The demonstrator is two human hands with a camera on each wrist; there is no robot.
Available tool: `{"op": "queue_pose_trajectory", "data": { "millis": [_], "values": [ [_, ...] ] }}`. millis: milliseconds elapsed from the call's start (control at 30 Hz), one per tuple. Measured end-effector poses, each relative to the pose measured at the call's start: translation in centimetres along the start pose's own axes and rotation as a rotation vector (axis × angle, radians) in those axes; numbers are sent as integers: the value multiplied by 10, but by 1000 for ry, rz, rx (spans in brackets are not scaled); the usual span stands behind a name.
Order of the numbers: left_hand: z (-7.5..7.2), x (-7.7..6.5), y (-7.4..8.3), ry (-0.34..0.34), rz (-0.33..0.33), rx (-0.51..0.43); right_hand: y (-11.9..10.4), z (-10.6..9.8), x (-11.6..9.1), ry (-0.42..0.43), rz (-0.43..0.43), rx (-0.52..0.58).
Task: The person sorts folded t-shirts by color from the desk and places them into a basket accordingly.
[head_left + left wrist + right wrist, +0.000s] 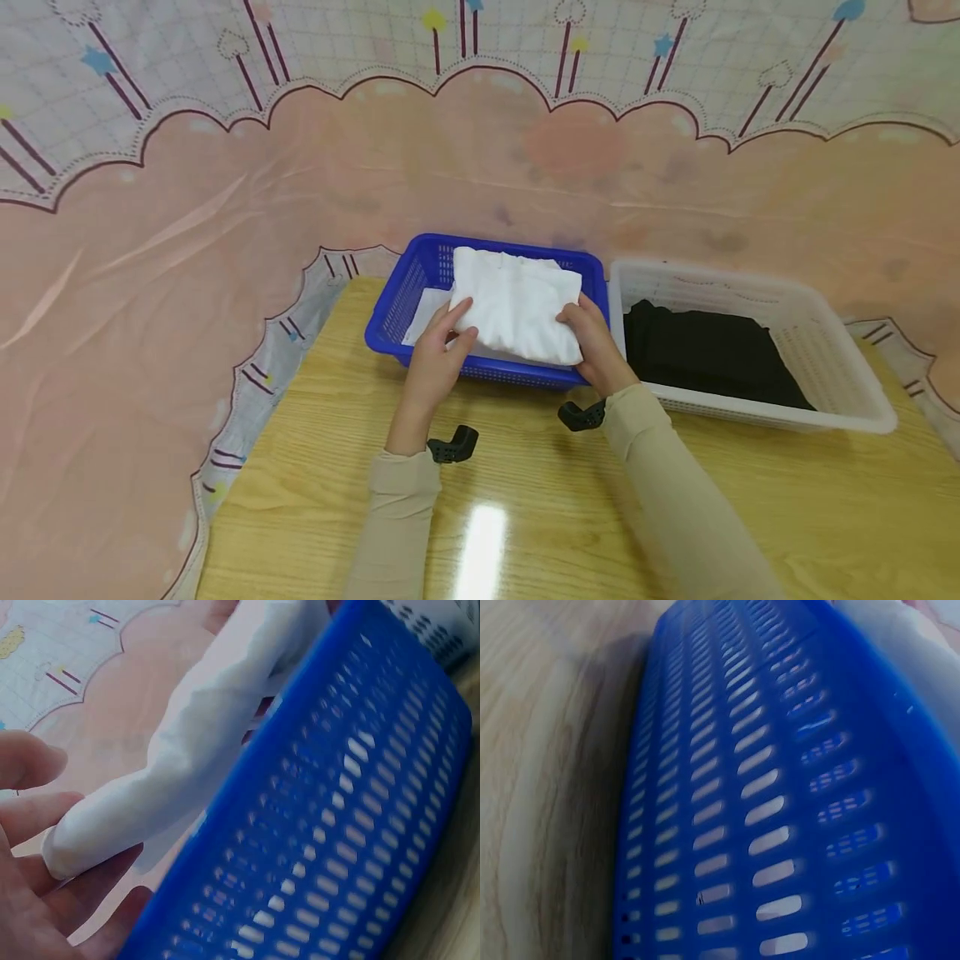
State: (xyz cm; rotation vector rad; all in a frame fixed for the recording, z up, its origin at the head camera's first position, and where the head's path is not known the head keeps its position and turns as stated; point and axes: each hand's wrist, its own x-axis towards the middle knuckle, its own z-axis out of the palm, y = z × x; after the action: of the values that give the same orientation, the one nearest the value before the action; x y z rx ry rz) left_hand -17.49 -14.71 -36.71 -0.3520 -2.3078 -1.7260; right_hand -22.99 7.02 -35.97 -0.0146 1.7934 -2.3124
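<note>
A folded white cloth (517,304) is held over the blue basket (385,321), one hand at each side. My left hand (437,354) grips its left edge; in the left wrist view the cloth's rolled edge (112,817) lies between the fingers, thumb apart from it. At the right edge, my right hand (600,346) pinches the cloth with the thumb on top and fingers underneath. More white fabric (429,310) lies inside the basket, below the held cloth. The right wrist view shows mostly the basket's slotted wall (727,795), with my right hand out of sight.
A white basket (847,367) stands against the blue one on the right, holding folded black fabric (705,350). Both rest on a wooden table (315,500). A patterned pink curtain (480,175) hangs behind and along the left side.
</note>
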Motion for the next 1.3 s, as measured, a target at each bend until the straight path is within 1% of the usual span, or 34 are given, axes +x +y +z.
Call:
{"op": "queue_pose_trajectory", "data": {
  "millis": [100,233,300,400,467,533,633,733,900,1033,1200,1300],
  "values": [
    [0,0,-5,15,-7,136,3,-1,3,-42,8,-100],
    [-1,3,-8,23,-17,301,6,-1,8,-92,-13,-190],
    [-1,5,-9,24,-34,361,9,-1,9,-107,-21,-234],
    [-1,7,-10,-3,-54,428,9,0,10,-116,-17,-300],
    [0,8,-10,-27,-54,468,10,0,11,-123,-4,-324],
    [2,8,-10,-40,-40,503,10,0,11,-135,6,-342],
    [4,8,-10,-34,-24,542,10,-1,11,-149,23,-366],
    [5,8,-9,-21,-24,567,9,-1,12,-168,34,-380],
    [6,7,-10,-23,-27,615,9,2,13,-180,54,-418],
    [7,6,-10,-17,-15,644,9,4,15,-189,82,-430],
    [8,6,-10,-14,15,670,10,4,16,-209,96,-431],
    [9,6,-10,-20,22,699,11,2,16,-219,104,-426]
  ]
}}
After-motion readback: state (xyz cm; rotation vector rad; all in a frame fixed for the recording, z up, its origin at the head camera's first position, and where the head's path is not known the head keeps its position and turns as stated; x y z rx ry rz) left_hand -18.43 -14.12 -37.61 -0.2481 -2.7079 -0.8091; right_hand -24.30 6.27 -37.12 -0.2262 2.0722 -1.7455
